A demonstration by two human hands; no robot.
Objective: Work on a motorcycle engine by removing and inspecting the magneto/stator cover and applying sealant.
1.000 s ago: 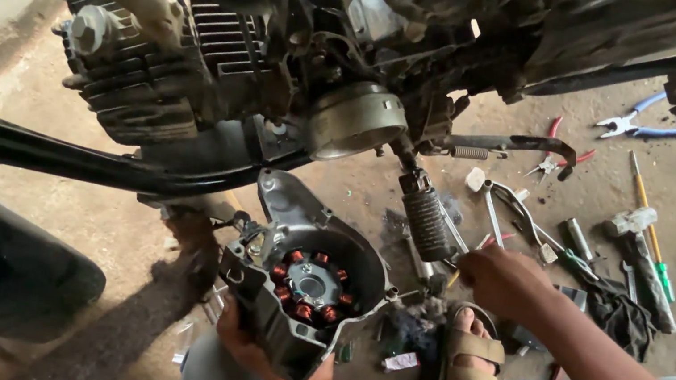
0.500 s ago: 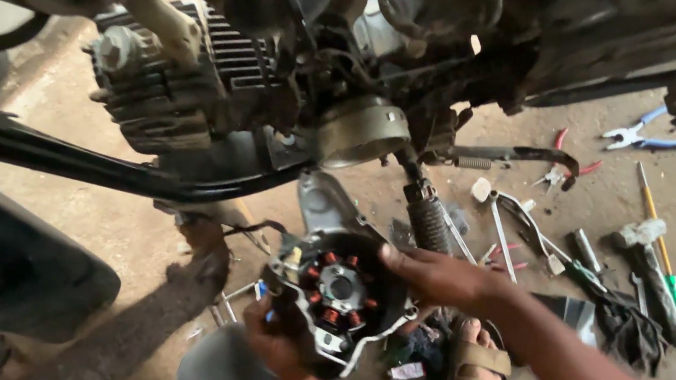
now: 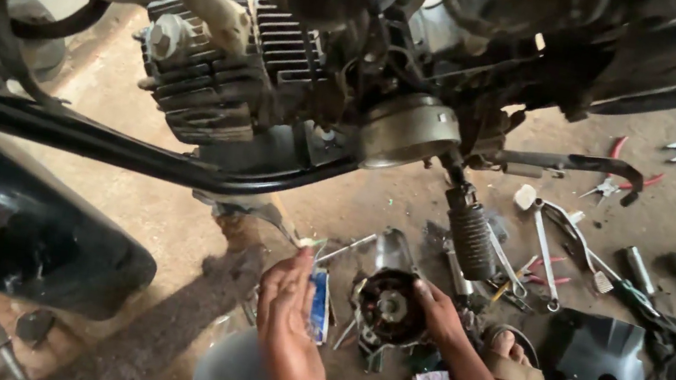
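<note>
Head view: the right hand grasps the round stator cover by its right edge, holding it low over the concrete floor beneath the motorcycle engine. The left hand is open, fingers extended, just left of the cover, touching nothing visible. Wrenches lie to the right

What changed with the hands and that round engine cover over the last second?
The engine cover went down from the lifted, two-handed hold to the ground. The left hand let go and now hangs open beside it; the right hand moved from the tools to the cover's edge and rests there. The engine and the scattered tools stayed put.
</note>
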